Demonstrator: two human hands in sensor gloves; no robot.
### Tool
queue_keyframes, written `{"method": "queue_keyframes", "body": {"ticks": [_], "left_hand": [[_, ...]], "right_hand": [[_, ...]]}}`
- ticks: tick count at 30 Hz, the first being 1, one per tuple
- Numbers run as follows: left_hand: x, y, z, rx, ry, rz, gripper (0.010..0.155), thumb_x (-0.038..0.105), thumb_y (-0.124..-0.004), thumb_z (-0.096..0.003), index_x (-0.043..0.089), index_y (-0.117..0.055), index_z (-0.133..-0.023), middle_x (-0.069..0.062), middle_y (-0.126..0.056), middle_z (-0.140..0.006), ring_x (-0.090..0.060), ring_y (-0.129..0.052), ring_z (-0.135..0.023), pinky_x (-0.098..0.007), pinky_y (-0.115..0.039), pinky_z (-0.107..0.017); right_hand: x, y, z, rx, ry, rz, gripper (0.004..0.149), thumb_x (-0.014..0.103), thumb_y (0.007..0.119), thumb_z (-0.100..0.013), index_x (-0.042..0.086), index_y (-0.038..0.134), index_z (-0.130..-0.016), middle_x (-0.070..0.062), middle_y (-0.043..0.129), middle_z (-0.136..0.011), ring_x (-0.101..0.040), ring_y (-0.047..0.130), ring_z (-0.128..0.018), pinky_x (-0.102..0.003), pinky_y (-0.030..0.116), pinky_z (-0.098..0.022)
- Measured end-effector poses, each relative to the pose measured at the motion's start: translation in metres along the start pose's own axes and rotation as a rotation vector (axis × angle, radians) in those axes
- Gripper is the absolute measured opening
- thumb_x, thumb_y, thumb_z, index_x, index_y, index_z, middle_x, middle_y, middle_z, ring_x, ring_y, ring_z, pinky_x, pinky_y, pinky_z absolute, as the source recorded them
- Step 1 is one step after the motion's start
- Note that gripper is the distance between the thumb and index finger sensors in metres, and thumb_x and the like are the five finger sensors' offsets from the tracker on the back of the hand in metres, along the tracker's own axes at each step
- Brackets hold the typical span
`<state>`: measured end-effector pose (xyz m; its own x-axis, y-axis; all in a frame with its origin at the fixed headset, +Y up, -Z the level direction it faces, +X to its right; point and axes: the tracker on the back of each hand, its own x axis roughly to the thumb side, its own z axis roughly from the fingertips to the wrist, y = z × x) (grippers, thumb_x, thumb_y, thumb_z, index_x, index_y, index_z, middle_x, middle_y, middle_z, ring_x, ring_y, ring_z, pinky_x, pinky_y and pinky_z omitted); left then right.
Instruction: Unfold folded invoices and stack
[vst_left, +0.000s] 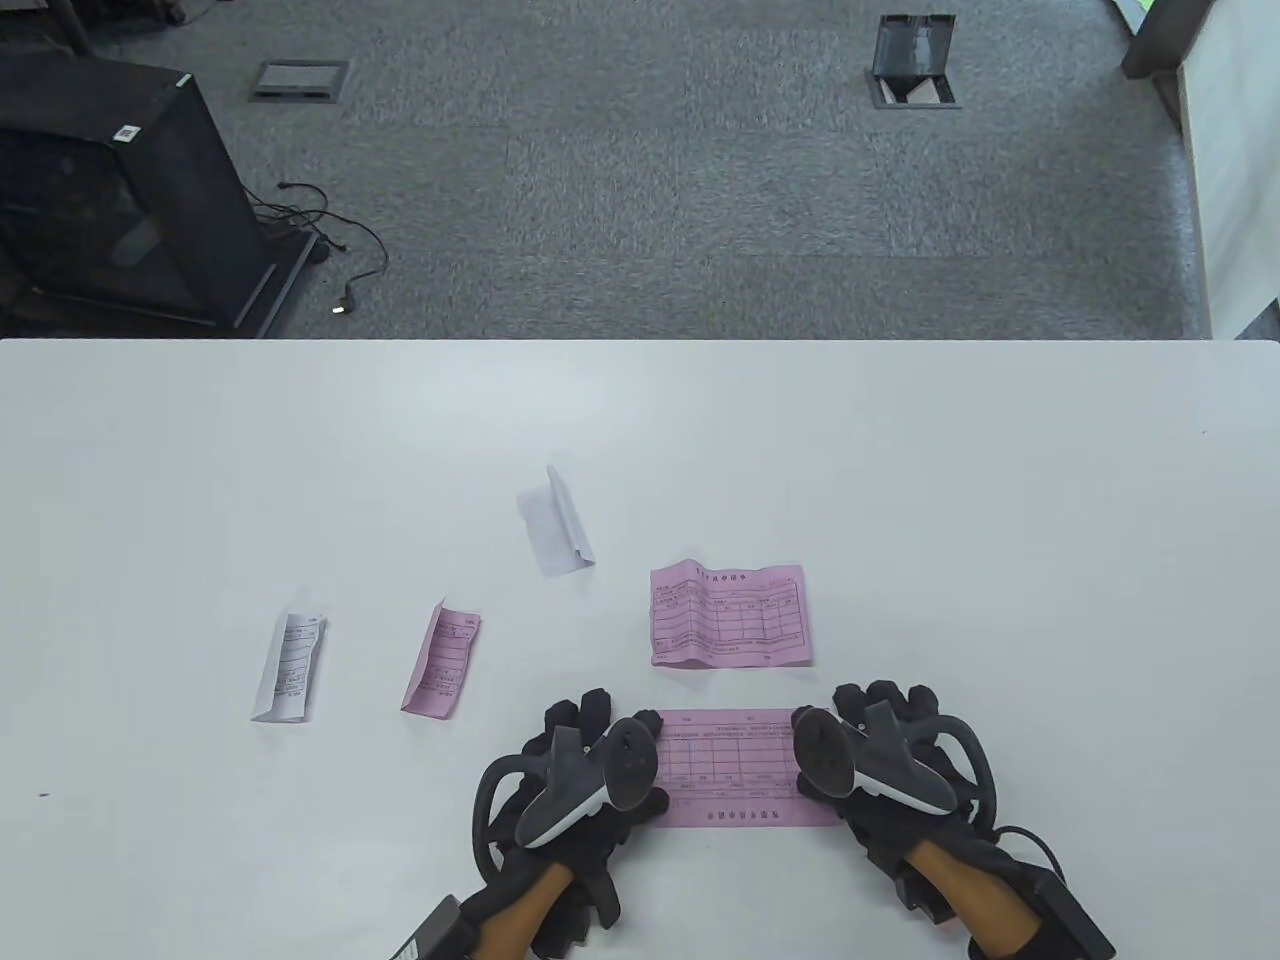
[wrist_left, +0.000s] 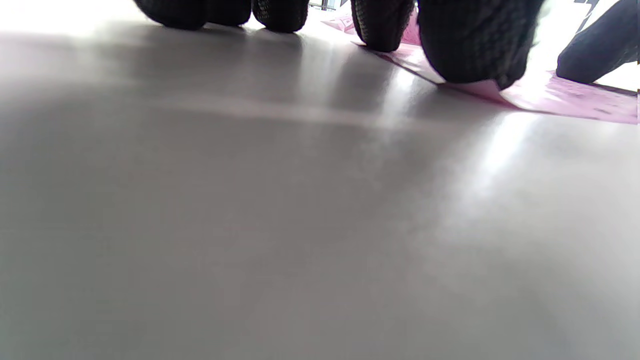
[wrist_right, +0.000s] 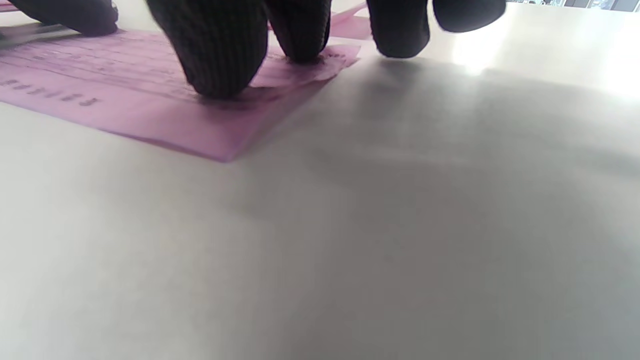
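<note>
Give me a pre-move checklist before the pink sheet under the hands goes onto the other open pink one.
1. Near pink invoice fully unfolded and flat: ok, both wrist views show it lying on the table.
2. Left hand pressing its left end with its fingertips: ok.
3. Right hand pressing its right end with its fingertips: ok.
4. Stack base ready: ok, the unfolded pink invoice lies just beyond, creased but open.
5. Path to the base free: ok, nothing lies between the two sheets.
6. Remaining work: not ok, the folded pink slip and two folded white slips are unopened.
</note>
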<state>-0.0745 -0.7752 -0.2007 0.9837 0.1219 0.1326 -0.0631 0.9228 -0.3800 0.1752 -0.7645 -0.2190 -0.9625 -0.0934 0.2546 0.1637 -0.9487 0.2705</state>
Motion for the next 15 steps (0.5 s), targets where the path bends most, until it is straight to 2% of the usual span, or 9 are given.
{"method": "queue_keyframes", "body": {"ticks": [4,6,10,12,15], "left_hand": [[-0.001,0.0,0.0,-0.004,-0.002,-0.001,0.076,0.056,-0.078,-0.0463,0.041,-0.046,-0.114,-0.013,-0.029,-0.126,-0.046,-0.03,-0.11,-0.058,-0.045,-0.078],[-0.001,0.0,0.0,-0.007,-0.002,0.0,0.076,0.056,-0.078,-0.0464,0.041,-0.046,-0.114,-0.013,-0.029,-0.126,-0.046,-0.03,-0.11,-0.058,-0.044,-0.078],[0.0,0.0,-0.001,-0.01,-0.005,-0.001,0.076,0.056,-0.078,-0.0464,0.041,-0.045,-0.113,-0.014,-0.028,-0.125,-0.047,-0.029,-0.11,-0.058,-0.044,-0.078],[0.0,0.0,-0.001,-0.011,-0.006,-0.001,0.076,0.056,-0.078,-0.0465,0.041,-0.045,-0.113,-0.014,-0.028,-0.125,-0.047,-0.029,-0.11,-0.058,-0.044,-0.078],[-0.001,0.0,-0.001,-0.012,-0.008,0.0,0.076,0.056,-0.078,-0.0464,0.041,-0.045,-0.113,-0.014,-0.028,-0.125,-0.047,-0.029,-0.109,-0.059,-0.044,-0.078]], "right_hand": [[0.001,-0.002,0.001,-0.023,0.01,0.01,0.066,0.054,0.074,-0.049,0.032,0.054,-0.108,-0.019,0.051,-0.113,-0.052,0.047,-0.099,-0.077,0.034,-0.067],[0.004,-0.009,0.006,-0.116,0.01,0.003,0.067,0.055,0.073,-0.048,0.031,0.054,-0.108,-0.019,0.051,-0.113,-0.052,0.047,-0.099,-0.077,0.034,-0.066],[0.019,-0.023,0.012,-0.224,-0.043,-0.064,0.066,0.056,0.072,-0.049,0.032,0.055,-0.108,-0.018,0.052,-0.113,-0.052,0.047,-0.099,-0.077,0.034,-0.067],[0.032,-0.026,0.013,-0.24,-0.08,-0.081,0.066,0.056,0.072,-0.049,0.032,0.056,-0.108,-0.019,0.052,-0.113,-0.052,0.047,-0.099,-0.077,0.034,-0.067],[0.054,-0.026,0.01,-0.203,-0.129,-0.079,0.065,0.056,0.071,-0.05,0.033,0.055,-0.108,-0.019,0.051,-0.113,-0.052,0.046,-0.1,-0.077,0.034,-0.067]]}}
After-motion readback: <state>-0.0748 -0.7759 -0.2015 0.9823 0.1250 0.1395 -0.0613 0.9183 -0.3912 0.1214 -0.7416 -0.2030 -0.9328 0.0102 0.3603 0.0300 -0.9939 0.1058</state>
